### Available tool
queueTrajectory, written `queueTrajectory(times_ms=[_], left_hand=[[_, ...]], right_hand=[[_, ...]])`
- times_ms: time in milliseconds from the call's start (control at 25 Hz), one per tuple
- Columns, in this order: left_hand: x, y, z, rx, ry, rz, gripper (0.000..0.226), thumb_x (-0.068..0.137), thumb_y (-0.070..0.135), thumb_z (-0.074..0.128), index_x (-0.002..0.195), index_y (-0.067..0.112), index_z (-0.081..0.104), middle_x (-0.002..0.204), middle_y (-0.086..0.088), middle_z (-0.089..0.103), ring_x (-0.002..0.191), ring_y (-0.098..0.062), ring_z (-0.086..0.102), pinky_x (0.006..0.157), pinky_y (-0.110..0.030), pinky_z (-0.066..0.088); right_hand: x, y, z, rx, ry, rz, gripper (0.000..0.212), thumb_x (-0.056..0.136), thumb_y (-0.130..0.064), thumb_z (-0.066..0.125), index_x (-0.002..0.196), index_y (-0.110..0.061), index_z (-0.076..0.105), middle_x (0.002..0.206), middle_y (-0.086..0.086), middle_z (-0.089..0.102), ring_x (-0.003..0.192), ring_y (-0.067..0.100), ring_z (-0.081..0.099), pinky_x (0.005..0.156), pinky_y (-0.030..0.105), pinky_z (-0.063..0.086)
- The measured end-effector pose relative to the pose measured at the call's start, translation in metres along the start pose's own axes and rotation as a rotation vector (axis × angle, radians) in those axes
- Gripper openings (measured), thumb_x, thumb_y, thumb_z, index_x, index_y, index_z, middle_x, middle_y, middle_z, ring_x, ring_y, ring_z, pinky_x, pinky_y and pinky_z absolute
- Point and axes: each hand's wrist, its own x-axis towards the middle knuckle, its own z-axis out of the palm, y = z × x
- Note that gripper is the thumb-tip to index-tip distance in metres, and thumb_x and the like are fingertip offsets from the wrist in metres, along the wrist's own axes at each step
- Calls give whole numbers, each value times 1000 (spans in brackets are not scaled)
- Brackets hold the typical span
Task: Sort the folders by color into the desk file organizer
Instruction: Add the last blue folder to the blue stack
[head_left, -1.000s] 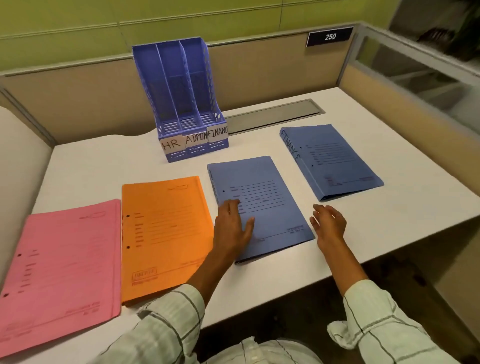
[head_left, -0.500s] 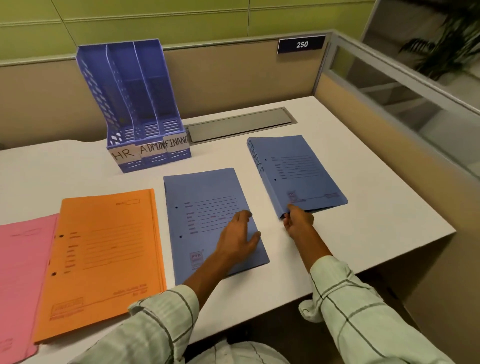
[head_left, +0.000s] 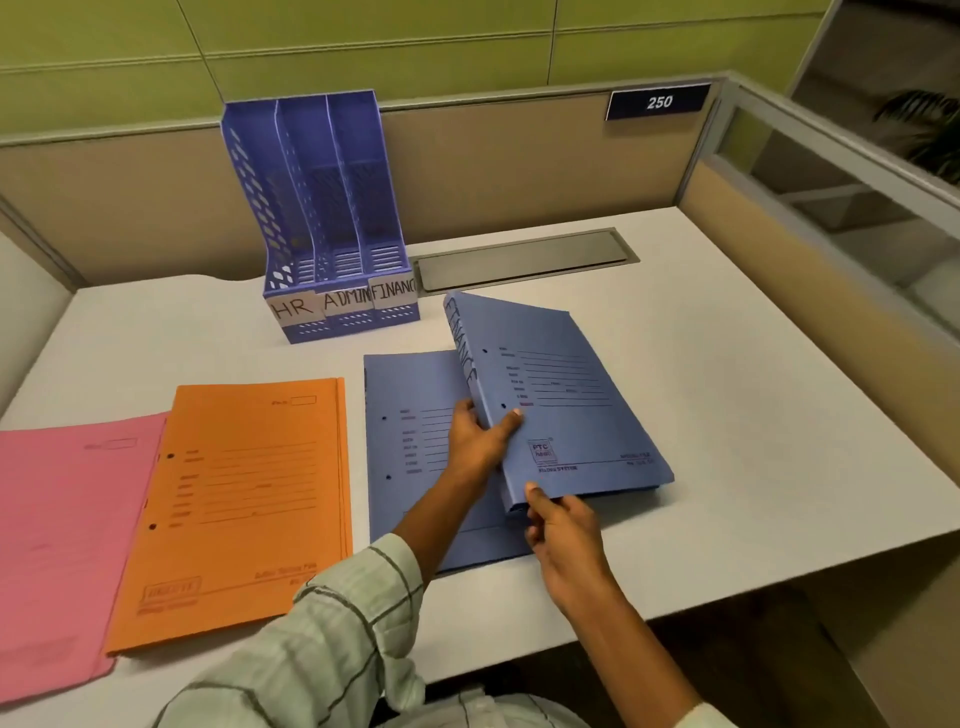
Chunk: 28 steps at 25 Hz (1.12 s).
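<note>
A thick blue folder (head_left: 563, 395) with FINANCE written on its spine is tilted up at its left edge, partly over a thin blue folder (head_left: 410, 452) lying flat. My left hand (head_left: 480, 439) grips the thick folder's spine, thumb on the cover. My right hand (head_left: 558, 525) pinches its near corner. An orange folder (head_left: 244, 499) and a pink folder (head_left: 62, 530) lie flat to the left. The blue three-slot file organizer (head_left: 332, 218), labelled HR, ADMIN and FINANCE, stands at the back with nothing in its slots.
The white desk (head_left: 727, 389) is enclosed by beige partition walls at the back and right. A grey cable hatch (head_left: 524, 257) is set into the desk right of the organizer. The desk's front edge runs just below my hands.
My left hand left the thin blue folder and took the thick folder's spine. Both hands have raised its left edge and pulled it left over the thin folder.
</note>
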Motion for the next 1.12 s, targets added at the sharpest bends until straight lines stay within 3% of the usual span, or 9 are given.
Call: queueTrajectory(times_ms=[80, 160, 280, 360, 600, 720, 840, 1000, 1120], left_hand=[[-2, -1, -20, -7, 51, 33, 49, 84, 18, 74, 124, 12, 45, 124, -12, 62, 98, -26, 68, 71, -33, 61], [-4, -1, -48, -24, 45, 39, 43, 88, 17, 70, 124, 12, 48, 123, -9, 63, 91, -20, 71, 65, -28, 62], [-10, 3, -94, -11, 35, 30, 40, 92, 16, 65, 128, 7, 53, 120, -8, 67, 90, -22, 74, 69, -35, 63], [-15, 2, -122, 39, 49, 11, 36, 93, 17, 63, 127, 6, 56, 117, -11, 69, 91, -26, 73, 74, -41, 63], [-27, -12, -147, 307, 159, 68, 35, 93, 33, 62, 116, 7, 64, 112, -11, 71, 92, -26, 72, 81, -45, 61], [-27, -15, -145, 484, 242, 165, 35, 94, 36, 60, 114, 7, 66, 104, -8, 72, 84, -20, 70, 71, -29, 60], [-29, -22, -146, 596, 299, 226, 33, 95, 35, 58, 111, 7, 66, 97, -3, 69, 73, -11, 65, 52, -7, 46], [-33, -32, -147, 679, 320, 241, 35, 94, 36, 59, 114, 8, 65, 105, -7, 72, 76, -12, 63, 57, -8, 44], [-35, -33, -153, 771, 385, 264, 43, 92, 42, 59, 117, 8, 62, 111, -10, 70, 86, -20, 66, 64, -19, 49]], right_hand=[[-6, 8, 3, -71, -13, -41, 25, 84, -16, 76, 108, -19, 68, 81, -7, 74, 74, 11, 59, 60, 23, 47], [-3, 10, 0, -101, 113, -109, 39, 81, -20, 79, 116, -14, 64, 96, -4, 74, 87, 14, 63, 74, 29, 53], [19, -2, -20, -129, 362, -158, 69, 81, -29, 80, 139, -13, 46, 132, 3, 57, 114, 24, 58, 91, 35, 49], [38, -10, -30, -309, 372, -147, 75, 84, -35, 76, 145, -15, 38, 145, 6, 47, 126, 29, 52, 93, 36, 45], [49, 16, -16, -651, 100, -210, 69, 83, -33, 78, 140, -14, 44, 140, 9, 55, 123, 29, 56, 91, 34, 47], [45, 29, -10, -743, 90, -313, 67, 82, -32, 79, 137, -12, 45, 137, 11, 56, 120, 30, 57, 88, 31, 46], [45, 32, -5, -795, 91, -369, 64, 82, -32, 78, 135, -12, 46, 136, 11, 56, 119, 31, 57, 91, 36, 48], [48, 33, -3, -857, 98, -408, 63, 83, -33, 78, 134, -12, 47, 136, 12, 56, 119, 33, 57, 98, 47, 50], [47, 33, 3, -924, 140, -408, 64, 82, -34, 78, 135, -13, 47, 138, 12, 54, 123, 35, 52, 103, 54, 45]])
